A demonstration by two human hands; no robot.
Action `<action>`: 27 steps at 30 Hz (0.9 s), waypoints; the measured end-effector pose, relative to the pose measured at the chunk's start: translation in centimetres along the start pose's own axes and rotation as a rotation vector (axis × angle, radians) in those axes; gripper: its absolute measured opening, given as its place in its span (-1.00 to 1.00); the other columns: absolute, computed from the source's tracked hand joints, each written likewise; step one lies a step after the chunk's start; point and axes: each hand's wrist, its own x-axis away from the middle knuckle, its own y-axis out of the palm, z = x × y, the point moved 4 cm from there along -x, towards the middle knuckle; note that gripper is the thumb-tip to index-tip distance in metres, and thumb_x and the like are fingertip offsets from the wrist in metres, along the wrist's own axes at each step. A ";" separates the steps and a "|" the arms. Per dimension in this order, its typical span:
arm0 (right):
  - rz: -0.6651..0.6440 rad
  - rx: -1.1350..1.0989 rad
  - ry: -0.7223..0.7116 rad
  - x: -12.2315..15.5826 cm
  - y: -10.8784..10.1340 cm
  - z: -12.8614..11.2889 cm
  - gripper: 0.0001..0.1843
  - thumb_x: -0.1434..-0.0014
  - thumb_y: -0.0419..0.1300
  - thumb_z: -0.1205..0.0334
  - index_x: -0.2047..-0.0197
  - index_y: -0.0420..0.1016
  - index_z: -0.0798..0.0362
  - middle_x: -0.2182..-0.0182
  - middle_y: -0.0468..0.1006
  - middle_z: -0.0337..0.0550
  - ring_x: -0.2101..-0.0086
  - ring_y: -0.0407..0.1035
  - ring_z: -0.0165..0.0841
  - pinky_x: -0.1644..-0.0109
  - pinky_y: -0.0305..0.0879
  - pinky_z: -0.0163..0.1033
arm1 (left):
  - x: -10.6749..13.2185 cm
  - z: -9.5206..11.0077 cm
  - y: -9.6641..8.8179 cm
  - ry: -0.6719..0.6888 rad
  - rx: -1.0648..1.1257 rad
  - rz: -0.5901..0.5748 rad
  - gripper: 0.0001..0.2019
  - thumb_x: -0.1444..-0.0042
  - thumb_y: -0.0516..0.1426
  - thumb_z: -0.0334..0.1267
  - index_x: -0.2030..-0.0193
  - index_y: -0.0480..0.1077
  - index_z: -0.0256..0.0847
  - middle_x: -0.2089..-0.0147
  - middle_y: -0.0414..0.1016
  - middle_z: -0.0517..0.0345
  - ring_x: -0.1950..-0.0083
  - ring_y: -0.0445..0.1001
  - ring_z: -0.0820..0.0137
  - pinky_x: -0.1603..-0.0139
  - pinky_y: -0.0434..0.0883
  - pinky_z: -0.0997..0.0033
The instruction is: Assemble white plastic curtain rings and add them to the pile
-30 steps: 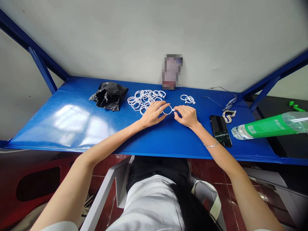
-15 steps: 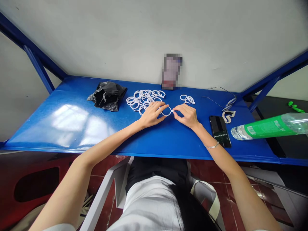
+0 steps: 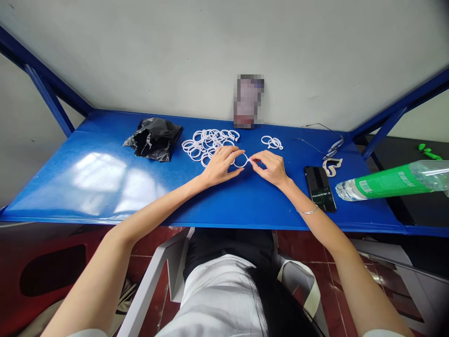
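Observation:
Between my two hands is a white curtain ring [image 3: 240, 166] with a small eyelet on its right side. My right hand [image 3: 271, 166] pinches that eyelet between thumb and fingertips. My left hand [image 3: 222, 164] curves round the ring's other side, its thumb below and fingers above; the grip is partly hidden behind the fingers. Just beyond my left hand lies a tangled pile of white curtain rings [image 3: 196, 152], part of it covered by that hand. A small group of curtain rings [image 3: 272, 142] lies apart, beyond my right hand.
A crumpled black plastic bag [image 3: 157, 136] lies left of the pile on the blue table [image 3: 217, 206]. A blurred upright object [image 3: 248, 100] leans against the wall. To the right are a phone [image 3: 320, 188], eyeglasses [image 3: 335, 147], a beige strip-like item [image 3: 331, 167] and a green-labelled bottle [image 3: 389, 181].
The view has shifted slightly. Both hands stay at the same curtain ring, and the left thumb and fingers look a little further apart. The piles look unchanged.

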 end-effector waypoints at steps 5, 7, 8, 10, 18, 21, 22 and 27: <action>0.002 -0.025 -0.021 0.1 0.3 -0.8 -0.90 -0.28 0.13 0.29 0.25 0.47 0.05 0.37 0.63 -0.16 0.41 0.47 -0.36 0.34 0.34 -0.26 | 0.1 -0.2 0.1 -0.016 -0.016 0.009 -0.58 -0.24 0.10 -0.04 -0.14 0.32 -0.24 -0.01 0.49 -0.12 -0.03 0.45 0.19 -0.08 0.34 0.13; 0.008 -0.024 -0.013 0.1 0.3 -0.9 -0.90 -0.28 0.14 0.28 0.25 0.48 0.05 0.37 0.63 -0.16 0.42 0.46 -0.37 0.34 0.34 -0.26 | 0.2 -0.3 0.3 -0.005 -0.031 0.016 -0.60 -0.25 0.09 -0.04 -0.12 0.34 -0.23 0.04 0.52 -0.08 0.01 0.47 0.22 -0.10 0.32 0.12; 0.009 -0.025 -0.008 0.2 0.4 -0.9 -0.90 -0.28 0.14 0.28 0.25 0.48 0.05 0.37 0.63 -0.17 0.43 0.46 -0.37 0.34 0.34 -0.26 | 0.3 -0.4 0.4 -0.001 -0.039 0.017 -0.60 -0.25 0.09 -0.03 -0.11 0.35 -0.23 0.06 0.53 -0.06 0.02 0.48 0.23 -0.10 0.31 0.12; 0.003 -0.032 0.007 0.2 0.4 -0.9 -0.89 -0.29 0.14 0.27 0.25 0.48 0.05 0.38 0.63 -0.17 0.43 0.46 -0.37 0.35 0.35 -0.26 | 0.4 -0.6 0.6 0.003 -0.051 0.018 -0.59 -0.24 0.09 0.00 -0.10 0.36 -0.22 0.09 0.55 -0.04 0.05 0.50 0.24 -0.11 0.30 0.12; 0.004 -0.118 0.051 0.5 0.7 -0.7 -0.89 -0.28 0.14 0.26 0.25 0.49 0.05 0.38 0.62 -0.16 0.42 0.46 -0.37 0.34 0.36 -0.27 | 0.5 -0.8 0.7 0.053 -0.083 0.039 -0.60 -0.25 0.07 0.02 -0.04 0.41 -0.24 0.19 0.57 -0.02 0.12 0.52 0.27 -0.09 0.32 0.12; -0.024 -0.138 0.078 0.5 0.9 -0.7 -0.88 -0.27 0.13 0.25 0.25 0.48 0.05 0.39 0.61 -0.16 0.42 0.46 -0.37 0.33 0.36 -0.27 | 0.4 -0.8 0.7 0.046 -0.084 0.016 -0.59 -0.25 0.06 0.03 -0.02 0.42 -0.24 0.21 0.57 -0.02 0.12 0.52 0.26 -0.09 0.33 0.11; -0.035 -0.133 0.091 0.5 1.0 -0.7 -0.88 -0.27 0.13 0.24 0.26 0.48 0.04 0.38 0.61 -0.16 0.42 0.47 -0.36 0.33 0.36 -0.26 | 0.4 -0.8 0.7 0.043 -0.077 0.005 -0.59 -0.25 0.06 0.04 -0.02 0.42 -0.25 0.21 0.57 -0.03 0.12 0.52 0.26 -0.09 0.32 0.10; -0.074 -0.091 0.117 0.5 1.2 -1.0 -0.90 -0.24 0.13 0.24 0.24 0.46 0.03 0.33 0.62 -0.15 0.39 0.48 -0.34 0.34 0.36 -0.25 | 0.4 -0.7 0.9 0.037 -0.068 -0.045 -0.59 -0.26 0.03 0.05 -0.02 0.42 -0.21 0.21 0.57 -0.02 0.14 0.51 0.25 -0.12 0.32 0.03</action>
